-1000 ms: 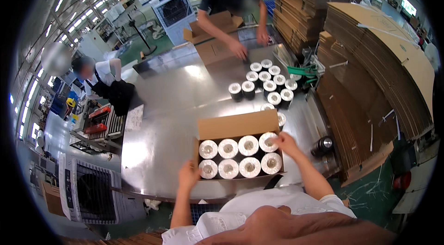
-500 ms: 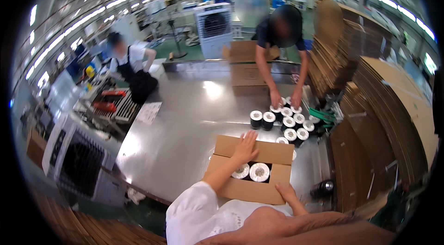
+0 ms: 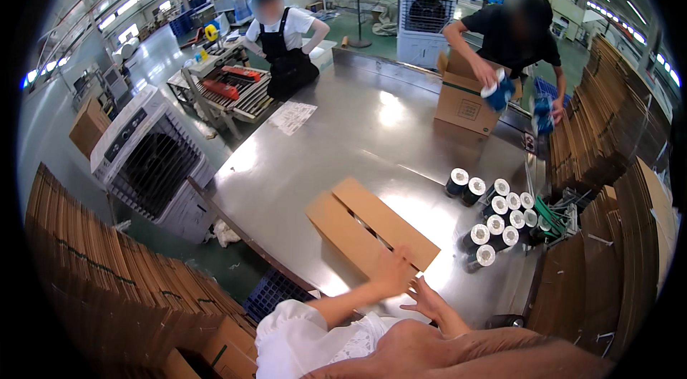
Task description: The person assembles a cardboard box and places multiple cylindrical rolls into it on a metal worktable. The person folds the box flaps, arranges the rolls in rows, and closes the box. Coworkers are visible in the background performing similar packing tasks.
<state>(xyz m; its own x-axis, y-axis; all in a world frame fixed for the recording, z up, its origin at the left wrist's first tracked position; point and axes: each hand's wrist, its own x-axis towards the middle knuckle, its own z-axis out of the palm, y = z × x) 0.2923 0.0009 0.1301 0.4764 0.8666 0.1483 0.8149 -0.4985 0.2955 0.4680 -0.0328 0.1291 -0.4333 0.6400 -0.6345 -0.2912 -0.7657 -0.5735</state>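
A brown cardboard carton (image 3: 351,236) sits in front of me on the metal table, turned at an angle. Its long top flaps are folded down, leaving a narrow dark slit between them; what is inside is hidden. My left hand (image 3: 392,273) lies on the near right end of the flaps, its fingers smeared by motion. Beside that end my right hand (image 3: 431,300) is open with its fingers apart, near the carton's edge. A small white bit shows between the two hands, too small to name.
Several dark spools with white ends (image 3: 495,221) stand on the right of the metal table (image 3: 343,132). At the far side a co-worker (image 3: 512,32) holds blue-wrapped items by an open carton (image 3: 465,103). Another person (image 3: 283,35) stands by a roller conveyor (image 3: 232,89). Flat cardboard stacks (image 3: 107,257) flank me.
The carton's long flaps have come down over the spools, and the carton has turned. My left hand moved from the far flap to the near right end. The co-worker's hands left the standing spools.
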